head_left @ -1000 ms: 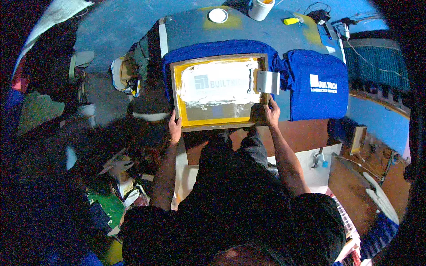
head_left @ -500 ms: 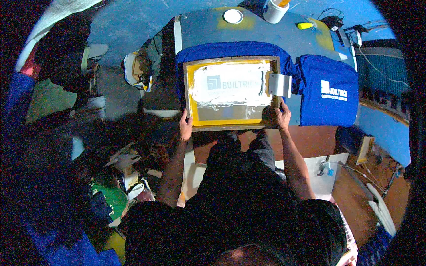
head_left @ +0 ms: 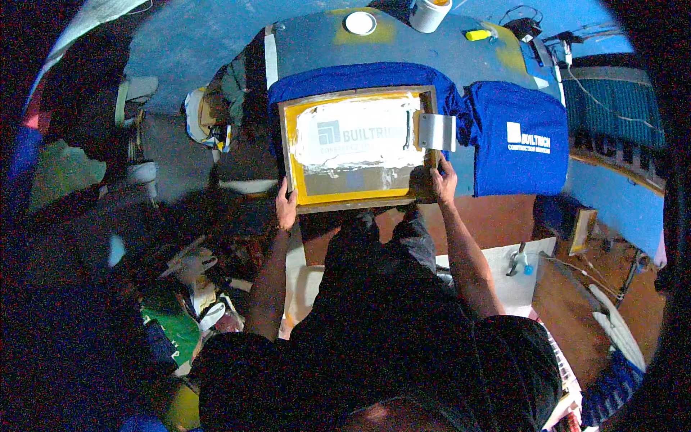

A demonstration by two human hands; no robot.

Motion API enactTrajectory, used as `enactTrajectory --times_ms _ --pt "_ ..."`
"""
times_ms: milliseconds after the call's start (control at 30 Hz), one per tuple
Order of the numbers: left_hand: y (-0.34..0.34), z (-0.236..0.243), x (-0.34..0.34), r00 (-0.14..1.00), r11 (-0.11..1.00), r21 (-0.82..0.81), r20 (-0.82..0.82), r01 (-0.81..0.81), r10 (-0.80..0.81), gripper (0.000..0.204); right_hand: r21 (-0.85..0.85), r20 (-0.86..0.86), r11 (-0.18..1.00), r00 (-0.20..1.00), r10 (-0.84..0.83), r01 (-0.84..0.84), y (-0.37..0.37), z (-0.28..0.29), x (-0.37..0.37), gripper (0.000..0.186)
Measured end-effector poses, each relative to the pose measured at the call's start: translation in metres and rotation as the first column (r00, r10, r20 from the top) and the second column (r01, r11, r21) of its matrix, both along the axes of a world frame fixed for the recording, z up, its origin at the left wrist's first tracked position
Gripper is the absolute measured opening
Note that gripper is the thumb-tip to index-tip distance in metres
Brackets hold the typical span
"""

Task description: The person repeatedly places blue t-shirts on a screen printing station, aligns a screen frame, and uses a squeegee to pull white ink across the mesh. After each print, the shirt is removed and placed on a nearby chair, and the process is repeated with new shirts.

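Left hand (head_left: 286,209), right hand (head_left: 445,183) gripping silkscreen frame (head_left: 345,197) by sides, over blue cloth (head_left: 360,73) on desk (head_left: 311,50). Done: white ink (head_left: 374,114) across most mesh (head_left: 360,178); blue garment (head_left: 518,171) at right printed. Open: print under frame hidden.

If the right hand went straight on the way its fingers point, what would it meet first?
Probably the silver metal plate overhanging the right edge of the screen frame, just ahead of the right hand; depth is unclear.

Both forearms (head_left: 473,263) extended forward, fingers (head_left: 447,165) apparently bent
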State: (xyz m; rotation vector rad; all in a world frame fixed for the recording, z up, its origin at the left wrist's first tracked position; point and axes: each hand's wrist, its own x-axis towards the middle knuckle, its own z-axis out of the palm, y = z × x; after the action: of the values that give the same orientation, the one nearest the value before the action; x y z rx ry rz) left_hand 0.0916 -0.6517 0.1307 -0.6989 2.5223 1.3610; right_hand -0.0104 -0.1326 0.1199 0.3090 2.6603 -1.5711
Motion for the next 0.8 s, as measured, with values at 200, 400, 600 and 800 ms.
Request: enactTrajectory --times_ms 200,400,600,800 --pt "-0.001 -0.010 0.001 0.999 1.000 -0.022 -0.049 -0.007 0.006 0.064 0.097 0.003 0.995 1.000 0.019 -0.019 0.001 -0.002 -0.003 0.061" --pt "-0.003 -0.012 0.001 0.999 0.998 -0.069 -0.041 -0.015 0.012 0.064 0.075 0.011 0.997 1.000 -0.007 0.007 -0.002 -0.002 -0.001 0.062" --pt "0.005 -0.016 -0.001 0.994 0.991 -0.120 -0.100 -0.054 0.042 0.064 0.203 0.132 0.977 0.990 0.040 -0.066 -0.001 -0.002 -0.004 0.063" --pt "-0.002 -0.032 -0.004 0.997 0.981 -0.176 0.012 -0.078 0.082 0.061 0.308 0.315 0.928 0.943 0.110 -0.211 0.030 0.027 -0.020 0.040"
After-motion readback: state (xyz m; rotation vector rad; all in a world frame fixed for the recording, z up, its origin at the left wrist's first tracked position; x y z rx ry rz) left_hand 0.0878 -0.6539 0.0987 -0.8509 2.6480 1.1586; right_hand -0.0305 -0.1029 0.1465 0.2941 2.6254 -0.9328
